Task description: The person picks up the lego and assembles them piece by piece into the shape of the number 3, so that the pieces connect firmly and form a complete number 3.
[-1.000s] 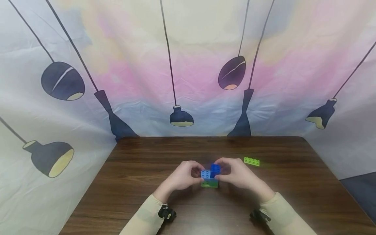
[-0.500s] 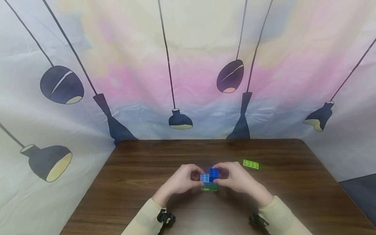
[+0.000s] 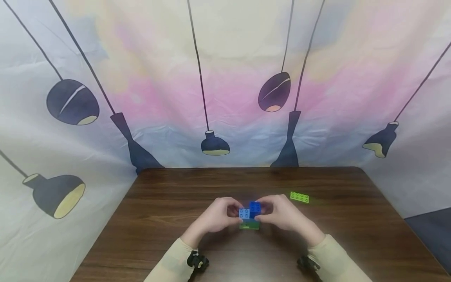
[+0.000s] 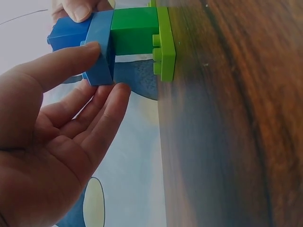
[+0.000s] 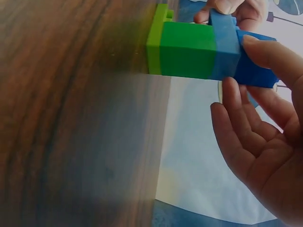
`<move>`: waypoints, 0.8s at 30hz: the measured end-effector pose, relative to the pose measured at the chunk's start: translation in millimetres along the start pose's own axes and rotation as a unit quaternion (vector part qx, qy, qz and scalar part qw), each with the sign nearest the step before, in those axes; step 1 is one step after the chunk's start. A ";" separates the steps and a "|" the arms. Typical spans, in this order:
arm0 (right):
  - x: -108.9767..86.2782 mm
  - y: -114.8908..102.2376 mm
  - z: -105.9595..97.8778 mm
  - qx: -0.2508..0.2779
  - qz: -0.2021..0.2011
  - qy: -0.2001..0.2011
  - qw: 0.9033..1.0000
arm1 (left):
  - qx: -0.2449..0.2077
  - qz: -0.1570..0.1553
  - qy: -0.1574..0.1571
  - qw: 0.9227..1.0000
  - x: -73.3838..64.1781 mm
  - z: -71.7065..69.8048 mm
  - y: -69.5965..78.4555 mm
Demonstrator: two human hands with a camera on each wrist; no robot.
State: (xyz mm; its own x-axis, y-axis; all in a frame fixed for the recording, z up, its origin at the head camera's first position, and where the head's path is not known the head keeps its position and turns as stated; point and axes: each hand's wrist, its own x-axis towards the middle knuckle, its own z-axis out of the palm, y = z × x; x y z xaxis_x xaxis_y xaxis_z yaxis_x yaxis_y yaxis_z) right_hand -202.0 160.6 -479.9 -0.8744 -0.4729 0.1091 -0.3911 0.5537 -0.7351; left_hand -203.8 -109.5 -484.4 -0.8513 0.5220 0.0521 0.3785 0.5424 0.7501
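A small stack of toy building bricks stands on the table between the hands. At its bottom is a lime green studded plate [image 4: 166, 45], with a green brick [image 5: 187, 49] on it. Across the green brick lies a flat light blue brick [image 3: 244, 213]. A dark blue brick [image 3: 255, 209] is on the right half of the light blue one, looking slightly tilted in the right wrist view. My left hand [image 3: 220, 214] pinches the light blue brick's left end between thumb and fingers. With thumb and fingers, my right hand [image 3: 282, 213] pinches the dark blue brick.
Another lime green studded plate [image 3: 299, 197] lies flat on the dark wooden table [image 3: 176, 235], beyond the right hand. Behind the table's far edge hangs a cloth backdrop [image 3: 232, 70] printed with lamps.
The head view has shifted slightly. Over the first half second the dark blue brick moved a touch left over the stack. Both hands keep their grips.
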 end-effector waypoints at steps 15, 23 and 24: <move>0.4 12.9 5.3 0.018 -0.001 0.017 1.000 | -0.009 -0.003 0.002 1.000 0.0 0.0 -2.7; -0.2 20.2 9.7 0.077 0.014 0.031 0.996 | -0.005 -0.008 0.000 1.000 1.3 -0.1 -2.9; -0.9 21.2 10.1 0.083 0.015 0.031 0.996 | -0.004 -0.008 -0.001 1.000 1.3 0.3 -2.8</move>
State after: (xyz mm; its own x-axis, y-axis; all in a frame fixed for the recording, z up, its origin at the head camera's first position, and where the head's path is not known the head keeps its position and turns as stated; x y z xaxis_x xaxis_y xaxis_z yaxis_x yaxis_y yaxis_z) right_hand -206.6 165.8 -502.4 -0.9033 -0.4112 0.1228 -0.3160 0.4438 -0.8386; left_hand -205.9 -110.1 -486.7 -0.8564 0.5148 0.0383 0.3615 0.5452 0.7563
